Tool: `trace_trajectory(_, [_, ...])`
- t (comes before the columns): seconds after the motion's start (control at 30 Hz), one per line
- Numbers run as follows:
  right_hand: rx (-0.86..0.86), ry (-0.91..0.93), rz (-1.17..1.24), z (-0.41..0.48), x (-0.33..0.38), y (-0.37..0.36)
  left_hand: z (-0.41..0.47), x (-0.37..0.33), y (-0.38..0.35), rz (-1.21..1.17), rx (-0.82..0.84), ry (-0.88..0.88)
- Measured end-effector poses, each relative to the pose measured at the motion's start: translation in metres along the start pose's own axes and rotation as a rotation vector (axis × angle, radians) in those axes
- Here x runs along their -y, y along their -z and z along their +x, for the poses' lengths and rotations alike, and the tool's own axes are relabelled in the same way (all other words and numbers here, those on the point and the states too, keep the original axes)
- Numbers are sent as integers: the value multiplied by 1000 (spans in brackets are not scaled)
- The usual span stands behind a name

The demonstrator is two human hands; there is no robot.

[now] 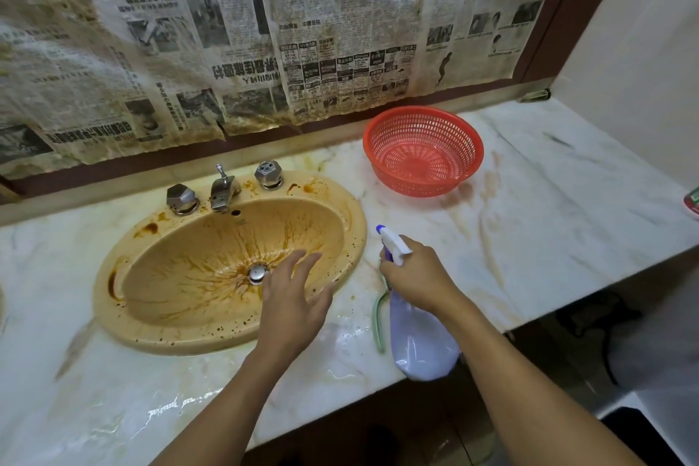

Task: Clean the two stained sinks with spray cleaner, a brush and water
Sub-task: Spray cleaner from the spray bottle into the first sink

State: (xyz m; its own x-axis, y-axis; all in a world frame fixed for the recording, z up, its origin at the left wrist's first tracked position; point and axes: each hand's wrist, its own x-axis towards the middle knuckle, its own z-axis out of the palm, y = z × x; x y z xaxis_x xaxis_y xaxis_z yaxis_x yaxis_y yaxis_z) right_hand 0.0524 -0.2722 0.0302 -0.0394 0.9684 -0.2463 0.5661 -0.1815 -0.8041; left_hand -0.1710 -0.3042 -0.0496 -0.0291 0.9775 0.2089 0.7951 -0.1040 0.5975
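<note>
- Sink [177, 250]: an oval basin of glossy yellow-tan ceramic, set into the left part of the counter [559, 200]. Brown stains run in streaks down its walls toward the plug [258, 273], and dark specks dot its broad flat rim.
- The plug is a round, shiny metal disc at the bottom of the basin.
- Tap [223, 188]: dull, spotted metal with a short spout, standing at the back rim between two faceted metal knobs, one to the left [181, 199] and one to the right [269, 173].
- Counter: pale, veined marble, polished and wet near the front edge, with rusty smears to the right of the sink.
- Left hand [293, 299]: palm down over the sink's near right rim, fingers straight and spread, holding nothing. It is slightly blurred, and whether it touches the rim cannot be told.
- Right hand [416, 274]: curled round the neck of the bottle [420, 344], just under the white trigger head.
- Bottle: translucent lilac plastic, rounded at the base, tilted with its blue nozzle tip up and away, just right of the sink. Its base hangs over the counter's front edge.
- A thin, curved green strip [378, 318] lies beside the bottle; what it is cannot be told.
- Basket [423, 157]: round red plastic mesh, standing on the counter behind the bottle, near the wall.
- Newspaper [302, 30]: yellowed, stained sheets with ragged lower edges cover the wall above.
</note>
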Motion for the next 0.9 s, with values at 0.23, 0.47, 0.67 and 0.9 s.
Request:
trace_trajectory(0.23, [45,35,46,8,-1,14,-3,-15,-12,-14,-4,35])
trace_trajectory(0.47, [112,63,8,22,-3,13,-20,-37,-27,-78,39,55])
trace_trajectory(0.67, [147,37,2,41,14,4,-41,-51,-19,-283,198,94])
trace_trajectory(0.9, [122,49,49,60,37,-15,-38,-68,-8,-603,318,282])
